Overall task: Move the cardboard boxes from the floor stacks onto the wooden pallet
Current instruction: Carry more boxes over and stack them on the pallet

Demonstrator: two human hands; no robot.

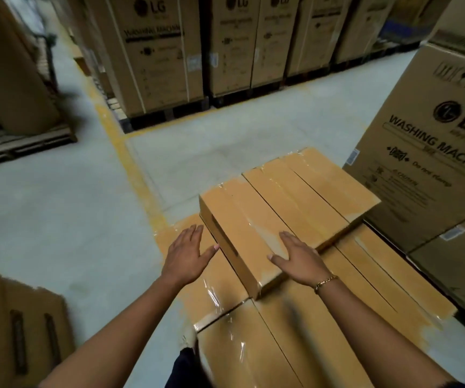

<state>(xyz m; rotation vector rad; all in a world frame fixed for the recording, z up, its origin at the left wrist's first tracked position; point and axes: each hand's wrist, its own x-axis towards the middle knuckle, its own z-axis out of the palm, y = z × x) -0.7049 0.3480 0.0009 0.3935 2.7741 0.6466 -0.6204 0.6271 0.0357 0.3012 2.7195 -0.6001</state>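
A stack of long, flat cardboard boxes sealed with clear tape lies in front of me. Three boxes side by side form the top layer (295, 197), set at an angle on the lower layer (281, 340). My left hand (187, 252) hovers with straight fingers just left of the nearest top box's (242, 236) left side, thumb close to it. My right hand (300, 257) lies flat, fingers straight, on that box's top near its front end. A gold bracelet sits on my right wrist. Whether a pallet lies under the stack is hidden.
Tall washing-machine cartons (433, 152) stand close on the right, and more (158, 51) line the far side on dark pallets. A yellow floor line (130, 161) runs past the stack. A wooden pallet (21, 147) with a load sits far left. Flattened cardboard (15, 334) lies at lower left.
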